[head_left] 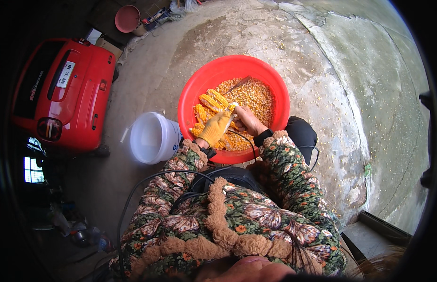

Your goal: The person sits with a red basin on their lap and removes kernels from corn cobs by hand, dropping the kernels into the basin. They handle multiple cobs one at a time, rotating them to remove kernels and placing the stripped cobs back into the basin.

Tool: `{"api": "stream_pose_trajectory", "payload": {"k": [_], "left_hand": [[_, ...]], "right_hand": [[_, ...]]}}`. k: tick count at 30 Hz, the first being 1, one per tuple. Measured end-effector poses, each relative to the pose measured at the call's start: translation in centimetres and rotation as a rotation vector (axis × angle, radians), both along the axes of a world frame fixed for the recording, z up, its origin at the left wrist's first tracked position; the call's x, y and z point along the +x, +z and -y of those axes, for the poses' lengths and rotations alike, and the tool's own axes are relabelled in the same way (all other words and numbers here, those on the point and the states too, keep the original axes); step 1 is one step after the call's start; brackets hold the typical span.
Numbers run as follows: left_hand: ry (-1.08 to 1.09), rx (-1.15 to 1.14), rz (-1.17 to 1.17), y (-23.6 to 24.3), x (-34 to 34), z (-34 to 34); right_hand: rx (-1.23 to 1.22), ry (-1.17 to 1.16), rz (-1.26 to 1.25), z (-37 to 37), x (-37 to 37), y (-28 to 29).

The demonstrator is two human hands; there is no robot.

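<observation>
A wide red plastic basin (280, 89) stands in front of my knees. Loose yellow corn kernels (258, 99) fill its right side, and several whole corn cobs (212, 102) lie along its left. My left hand (214, 128), in a yellow work glove, is closed round a corn cob (233, 106) whose pale end sticks up past the fingers. Bare and bent, my right hand (248, 120) presses its fingers against the same cob from the right. Most of that cob is hidden by my hands. A dark, narrow strip (239, 83) lies on the kernels near the far rim.
Left of the basin, close to my left forearm, is a white plastic bucket (155, 137). A red car (82, 101) is parked farther left. Black cables (133, 188) run across my lap and sleeves. Stray kernels dot the concrete floor (317, 89); a red bowl (127, 19) sits at the far left.
</observation>
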State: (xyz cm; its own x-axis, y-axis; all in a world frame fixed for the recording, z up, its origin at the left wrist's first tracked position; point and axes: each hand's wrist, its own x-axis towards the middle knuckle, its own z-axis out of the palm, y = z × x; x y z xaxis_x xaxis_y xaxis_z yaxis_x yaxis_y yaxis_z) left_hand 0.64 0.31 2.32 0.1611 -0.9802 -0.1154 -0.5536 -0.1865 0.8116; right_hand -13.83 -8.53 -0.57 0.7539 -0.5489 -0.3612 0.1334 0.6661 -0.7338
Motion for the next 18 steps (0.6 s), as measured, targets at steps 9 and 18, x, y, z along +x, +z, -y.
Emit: {"api": "stream_pose_trajectory", "payload": {"k": [9, 18], "left_hand": [[-0.386, -0.316, 0.707, -2.3, 1.7, -0.4], [-0.289, -0.113, 0.568, -1.6, 1.1, 0.7]], "right_hand": [[0.033, 0.026, 0.053, 0.1, -0.1, -0.6], [-0.106, 0.060, 0.005, -0.9, -0.1, 1.0]]}}
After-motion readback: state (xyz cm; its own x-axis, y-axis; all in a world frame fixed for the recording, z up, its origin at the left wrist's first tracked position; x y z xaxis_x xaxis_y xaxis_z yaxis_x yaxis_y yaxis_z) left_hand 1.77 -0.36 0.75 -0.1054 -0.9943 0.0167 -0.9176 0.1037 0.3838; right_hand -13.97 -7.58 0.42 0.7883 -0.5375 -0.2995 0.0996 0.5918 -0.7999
